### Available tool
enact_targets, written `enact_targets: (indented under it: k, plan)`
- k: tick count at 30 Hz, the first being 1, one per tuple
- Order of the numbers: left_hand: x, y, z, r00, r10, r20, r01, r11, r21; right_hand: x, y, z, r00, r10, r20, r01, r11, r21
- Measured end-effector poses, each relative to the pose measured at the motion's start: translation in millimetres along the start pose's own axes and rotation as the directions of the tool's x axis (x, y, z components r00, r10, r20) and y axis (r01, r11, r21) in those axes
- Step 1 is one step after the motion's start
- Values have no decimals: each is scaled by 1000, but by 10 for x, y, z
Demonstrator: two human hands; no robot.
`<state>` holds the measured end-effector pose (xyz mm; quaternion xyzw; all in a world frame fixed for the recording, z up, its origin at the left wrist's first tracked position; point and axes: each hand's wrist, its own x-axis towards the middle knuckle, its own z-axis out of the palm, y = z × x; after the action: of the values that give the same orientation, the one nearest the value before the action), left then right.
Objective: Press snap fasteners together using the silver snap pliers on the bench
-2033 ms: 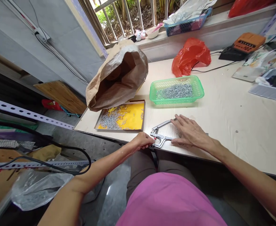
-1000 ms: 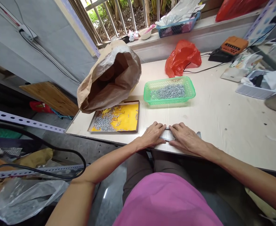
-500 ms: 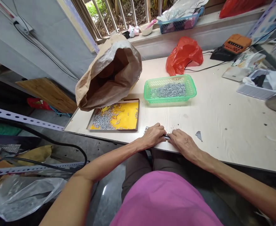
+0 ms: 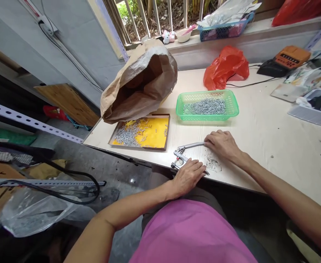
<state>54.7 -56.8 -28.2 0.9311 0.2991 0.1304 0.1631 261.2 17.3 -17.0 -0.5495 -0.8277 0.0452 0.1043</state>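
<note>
A metal hand tool (image 4: 180, 152), like pliers with two long handles spread apart, lies at the table's front edge. My right hand (image 4: 223, 144) is closed round the end of its upper handle. My left hand (image 4: 189, 177) is closed over the lower handle, whose tip sticks out past the fingers. Small dark bits (image 4: 213, 164) are scattered between the hands. Behind them a green basket (image 4: 207, 117) holds many small metal pins. More pins are heaped in a shallow tray (image 4: 166, 137) with a yellow bottom, left of the tool.
An open brown paper bag (image 4: 138, 91) leans over the tray's back edge. A red plastic bag (image 4: 226, 67), an orange and black charger (image 4: 285, 61) and a white basket (image 4: 312, 109) stand farther back and right. Barred window behind.
My hands have moved apart, the right one away from me and the left one nearer. The tool's handles, earlier hidden between my hands, are now spread. The view has shifted left.
</note>
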Motion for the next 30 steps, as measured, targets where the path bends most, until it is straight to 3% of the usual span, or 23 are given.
enact_targets:
  k: [2,4,7,9,12,15,17,20,22,24,26,28,30]
  plan:
    - [3,-8,17,1000,7,-17,-8,1000,-9,104,-182,-59,998,-57,1,57,998,3]
    - [-27,-12,50,1000,-2,-25,2,1000,-21,184,-460,-97,976,-216,38,214,975,51]
    - [-141,7,66,1000,1,-7,-1,999,-36,260,-867,-75,874,-472,115,461,880,115]
    - [-246,26,30,997,77,1,-77,996,-39,287,-1021,3,824,-549,140,541,836,96]
    - [-392,36,-39,986,168,-2,-168,986,-10,307,-1084,184,795,-595,121,588,804,90]
    - [-471,13,-40,991,132,-13,-131,990,43,315,-1115,327,792,-609,50,597,788,150]
    - [-487,-8,-25,989,147,-14,-146,988,53,344,-1137,320,820,-570,-40,567,803,185]
    - [-469,-87,-116,985,157,-74,-154,987,49,486,-1024,92,872,-403,-278,477,828,296]
    - [-420,-234,-295,984,27,-175,-12,996,90,639,-783,-162,869,-240,-432,403,851,338]
    - [-325,-483,-536,931,-212,-297,263,954,144,791,-441,-413,846,-113,-520,267,936,231]
    - [-192,-802,-771,799,-451,-398,541,828,148,882,-106,-592,832,-10,-554,59,996,71]
    - [-53,-1119,-940,688,-586,-428,696,701,157,866,106,-661,854,47,-518,-88,995,-55]
    - [54,-1370,-1021,628,-678,-382,771,607,190,726,132,-612,891,79,-447,-124,990,-71]
